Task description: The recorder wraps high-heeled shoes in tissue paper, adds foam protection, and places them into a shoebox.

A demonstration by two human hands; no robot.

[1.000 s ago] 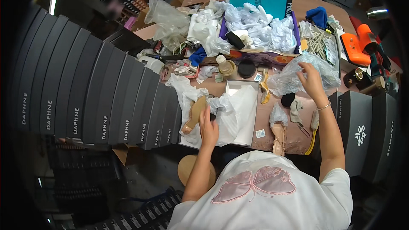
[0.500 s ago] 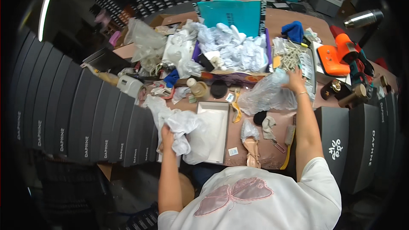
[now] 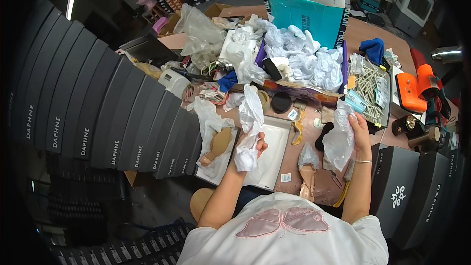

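Above the white box (image 3: 274,149), both hands grip crumpled tissue paper (image 3: 249,132) and a clear bag (image 3: 338,137).

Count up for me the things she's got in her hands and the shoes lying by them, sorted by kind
White tissue paper, left hand: 1
Clear plastic bag, right hand: 1
Beige shoes: 2, one in the open white box, one on the table
Total: 4

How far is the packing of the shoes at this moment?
Looks done: one beige shoe lies on tissue in the open white box. In hand: the left hand grips crumpled white tissue paper; the right hand holds a clear plastic bag. Left: the second beige shoe lies on the table, unboxed.
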